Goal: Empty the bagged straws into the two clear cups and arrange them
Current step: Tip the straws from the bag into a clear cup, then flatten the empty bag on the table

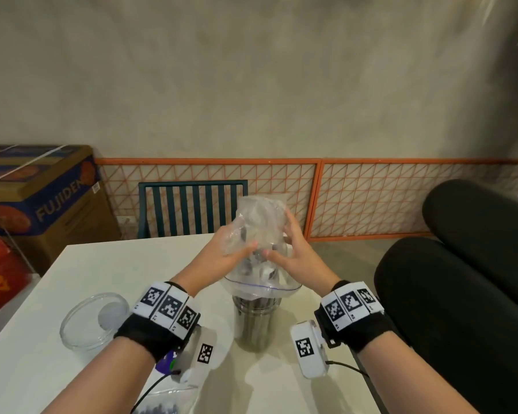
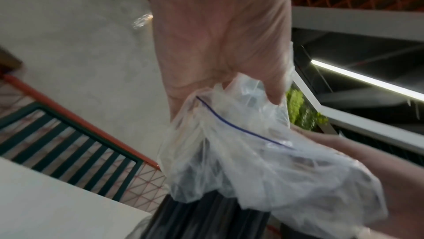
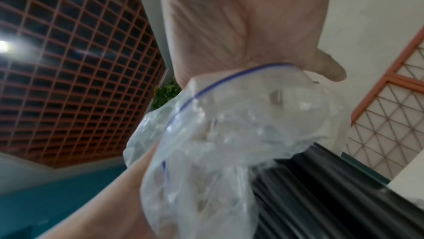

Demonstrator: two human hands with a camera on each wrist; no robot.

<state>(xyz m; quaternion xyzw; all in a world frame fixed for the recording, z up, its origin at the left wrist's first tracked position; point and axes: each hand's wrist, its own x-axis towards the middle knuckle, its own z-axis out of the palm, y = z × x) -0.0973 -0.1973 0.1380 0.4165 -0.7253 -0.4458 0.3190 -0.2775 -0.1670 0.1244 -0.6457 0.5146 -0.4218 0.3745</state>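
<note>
A clear zip bag with a blue seal line is held upside down over a clear cup at the middle of the white table. Black straws fill that cup, and their upper ends are still inside the bag's mouth. My left hand grips the bag's left side and my right hand grips its right side. In the left wrist view the left hand pinches the crumpled bag above the straws. The right wrist view shows the right hand holding the bag over the straws.
A second clear cup stands empty on the white table at the left. Another plastic bag lies at the near edge. A green chair stands behind the table, cardboard boxes at the left, a black seat at the right.
</note>
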